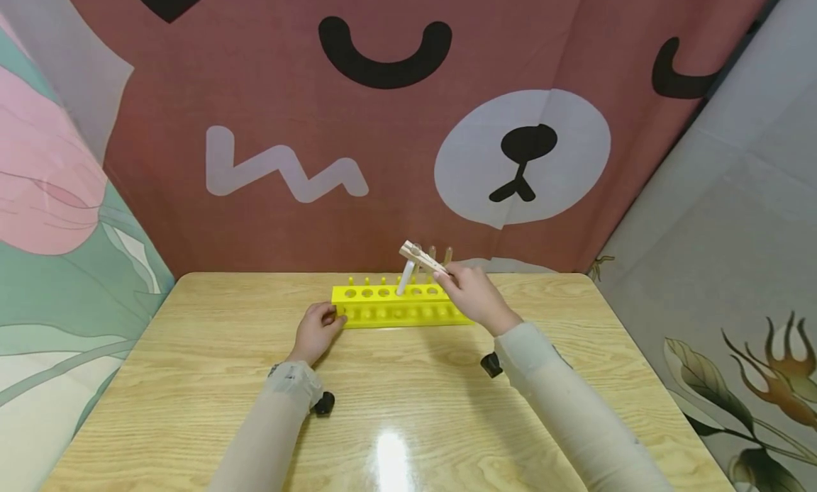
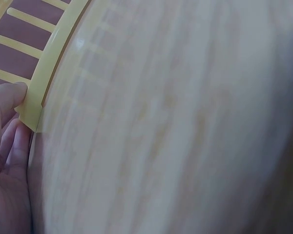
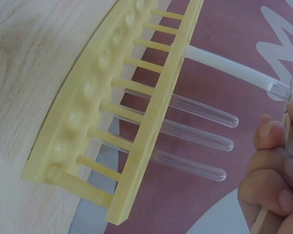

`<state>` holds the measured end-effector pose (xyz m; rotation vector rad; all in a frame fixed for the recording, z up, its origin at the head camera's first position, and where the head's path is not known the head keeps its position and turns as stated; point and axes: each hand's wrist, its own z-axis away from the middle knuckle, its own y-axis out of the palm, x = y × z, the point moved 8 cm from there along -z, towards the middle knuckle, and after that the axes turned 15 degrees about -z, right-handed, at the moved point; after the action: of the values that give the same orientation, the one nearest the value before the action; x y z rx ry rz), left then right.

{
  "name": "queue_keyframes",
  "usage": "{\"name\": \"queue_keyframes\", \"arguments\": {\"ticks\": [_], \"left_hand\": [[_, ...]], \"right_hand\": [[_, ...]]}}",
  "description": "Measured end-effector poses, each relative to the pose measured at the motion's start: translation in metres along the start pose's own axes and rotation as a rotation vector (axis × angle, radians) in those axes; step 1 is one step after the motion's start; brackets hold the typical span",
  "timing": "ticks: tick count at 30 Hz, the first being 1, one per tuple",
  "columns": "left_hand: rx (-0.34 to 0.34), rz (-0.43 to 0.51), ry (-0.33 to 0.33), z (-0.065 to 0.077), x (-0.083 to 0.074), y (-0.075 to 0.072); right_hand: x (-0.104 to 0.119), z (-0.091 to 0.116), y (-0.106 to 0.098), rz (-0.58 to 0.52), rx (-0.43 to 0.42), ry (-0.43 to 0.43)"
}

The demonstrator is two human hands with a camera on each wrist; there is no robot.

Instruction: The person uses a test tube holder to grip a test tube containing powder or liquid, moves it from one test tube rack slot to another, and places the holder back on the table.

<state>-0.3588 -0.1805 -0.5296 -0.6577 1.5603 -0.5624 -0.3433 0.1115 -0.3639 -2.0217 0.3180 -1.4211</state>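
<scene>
A yellow test tube rack (image 1: 373, 304) stands on the table. My left hand (image 1: 315, 330) grips its left end, with the thumb (image 2: 10, 95) on one side and fingers on the other. My right hand (image 1: 475, 298) holds a wooden test tube clamp (image 1: 424, 257). The clamp is fixed near the mouth of a test tube (image 3: 229, 68) with white content. That tube leans, its lower end at one of the rack's holes; how deep it sits I cannot tell. Three clear test tubes (image 3: 200, 135) stand upside down along the rack's back side.
The wood-grain table (image 1: 383, 378) ends just behind the rack, against a cloth (image 1: 287, 237) printed with a bear's face. Patterned cloths hang on both sides. A small black piece (image 1: 325, 404) shows at the left wrist, another (image 1: 491, 365) at the right.
</scene>
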Motion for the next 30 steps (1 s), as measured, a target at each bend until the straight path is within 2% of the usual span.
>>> {"name": "queue_keyframes", "arguments": {"ticks": [12,21,30], "left_hand": [[0.013,0.005,0.004,0.001,-0.001,-0.001],[0.017,0.003,-0.004,0.001,0.0,0.0],[0.019,0.004,-0.002,0.0,0.001,0.0]], "right_hand": [[-0.006,0.0,0.009,0.009,0.029,0.044],[-0.011,0.001,0.016,0.034,0.034,0.022],[-0.014,0.002,0.023,0.034,0.069,0.052]]}}
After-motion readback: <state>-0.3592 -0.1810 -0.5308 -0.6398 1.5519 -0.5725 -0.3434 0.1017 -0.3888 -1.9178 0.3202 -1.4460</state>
